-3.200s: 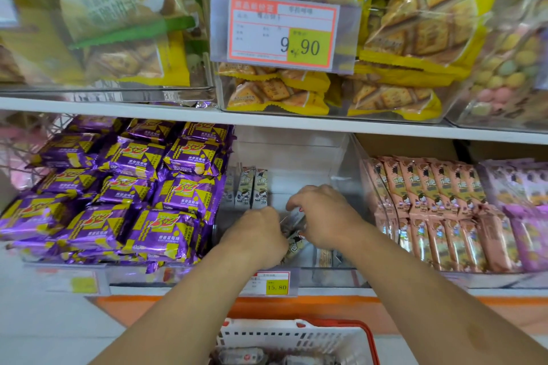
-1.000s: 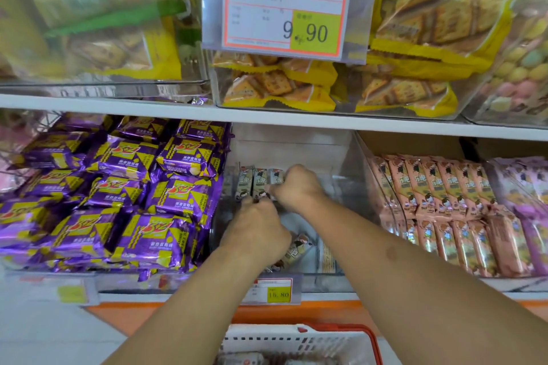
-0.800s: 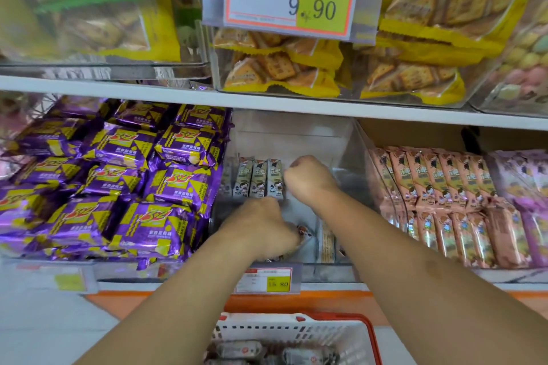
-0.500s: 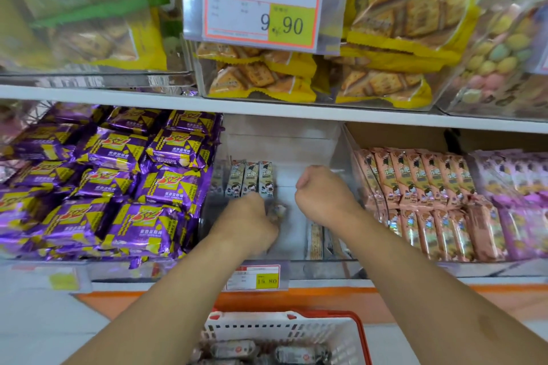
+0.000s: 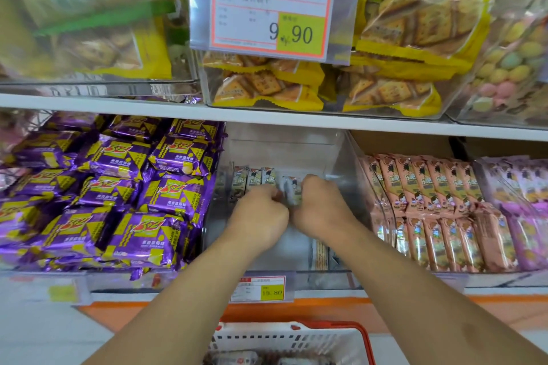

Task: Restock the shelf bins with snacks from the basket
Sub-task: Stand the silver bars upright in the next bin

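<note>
In the clear bin [image 5: 341,157], both hands [image 5: 292,210] pinch one snack pack [image 5: 292,190] upright, long axis vertical.

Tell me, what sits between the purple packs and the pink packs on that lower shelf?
In the head view, a clear bin sits there, mostly bare, with a few snack packs upright at its back. Both hands work inside it, left hand and right hand.

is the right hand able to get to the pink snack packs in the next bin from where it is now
Probably not directly: the right hand is inside the clear middle bin, and that bin's side wall stands between it and the pink snack packs. It would need to pull out first.
</note>
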Tool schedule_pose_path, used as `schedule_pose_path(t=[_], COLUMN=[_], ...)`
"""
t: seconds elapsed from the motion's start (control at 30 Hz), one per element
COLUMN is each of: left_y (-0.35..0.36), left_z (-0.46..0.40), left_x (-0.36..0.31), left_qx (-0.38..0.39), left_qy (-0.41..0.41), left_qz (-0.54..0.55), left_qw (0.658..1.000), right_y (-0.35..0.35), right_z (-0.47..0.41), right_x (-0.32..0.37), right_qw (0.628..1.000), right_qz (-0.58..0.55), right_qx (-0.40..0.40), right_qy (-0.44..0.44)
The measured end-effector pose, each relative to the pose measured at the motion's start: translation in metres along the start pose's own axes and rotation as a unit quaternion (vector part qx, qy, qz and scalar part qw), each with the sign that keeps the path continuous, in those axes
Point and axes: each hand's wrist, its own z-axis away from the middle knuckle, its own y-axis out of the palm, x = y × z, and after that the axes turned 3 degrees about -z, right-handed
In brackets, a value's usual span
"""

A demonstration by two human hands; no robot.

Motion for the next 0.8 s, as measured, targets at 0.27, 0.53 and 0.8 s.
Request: schedule_pose_path(t=[0.27,0.53,0.8], left_y=[0.001,-0.002,0.002], left_z=[-0.001,-0.003,0.004], left_x=[0.009,0.013,0.006], left_qx=[0.007,-0.016,-0.005], left_qy=[-0.052,-0.033,0.023], left_qz=[-0.198,-0.173,-0.197], left_qw=[0.979,0.984,0.980], right_y=[0.005,-0.007,-0.040], right_z=[-0.026,-0.012,0.043], right_x=[0.025,0.012,0.020], right_qw=[0.999,0.993,0.977], right_qz=[-0.026,-0.078,0.198], right_qx=[0.032,0.089,0.076], right_qy=[0.028,0.002,0.009])
